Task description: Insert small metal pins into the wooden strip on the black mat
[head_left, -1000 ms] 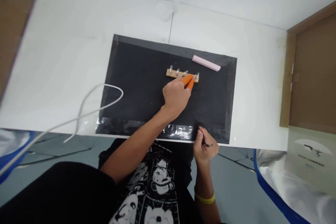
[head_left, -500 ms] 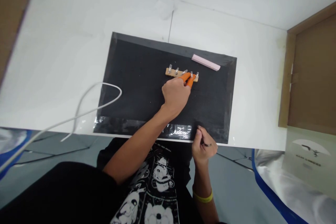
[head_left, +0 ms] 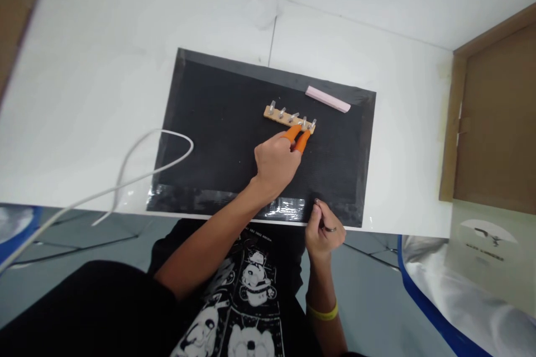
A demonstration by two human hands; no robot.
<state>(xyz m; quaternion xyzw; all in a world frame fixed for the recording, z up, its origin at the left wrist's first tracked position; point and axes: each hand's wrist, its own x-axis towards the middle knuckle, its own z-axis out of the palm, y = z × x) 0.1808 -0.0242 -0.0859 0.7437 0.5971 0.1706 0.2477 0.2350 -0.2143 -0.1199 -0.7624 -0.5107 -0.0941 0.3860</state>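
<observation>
So here's what we've got, counting it out: one black mat (head_left: pixel 218 122) on the white table (head_left: pixel 104 67), and on it one little wooden strip (head_left: pixel 288 117) with five metal studs (head_left: pixel 272 106) poking up in a row, plus one pink bar (head_left: pixel 327 99) lying at the mat's far right corner. There's also one white cable (head_left: pixel 138 170) looping in from the left onto the mat's left edge, and one cardboard box (head_left: pixel 494 122) off to the right. The strip sits a bit right of the mat's middle, toward the far side, just near of the pink bar but apart from it. Our left hand (head_left: pixel 274 160) reaches out over the mat with two orange finger covers (head_left: pixel 302 141) on. Those two fingers are stretched out side by side with a small gap between them, pinching nothing, and the rest are curled under. Their tips are right at the near edge of the strip's right end, below the last couple of studs, though we honestly can't tell if they're touching the wood or just shy of it. Our right hand (head_left: pixel 324 230), with one ring (head_left: pixel 330 229) and one yellow wristband (head_left: pixel 322 312), hangs back at the mat's shiny taped near edge. Its fingers are curled in tight, with one fingertip on that edge, and we can't tell whether it's pinching anything.
</observation>
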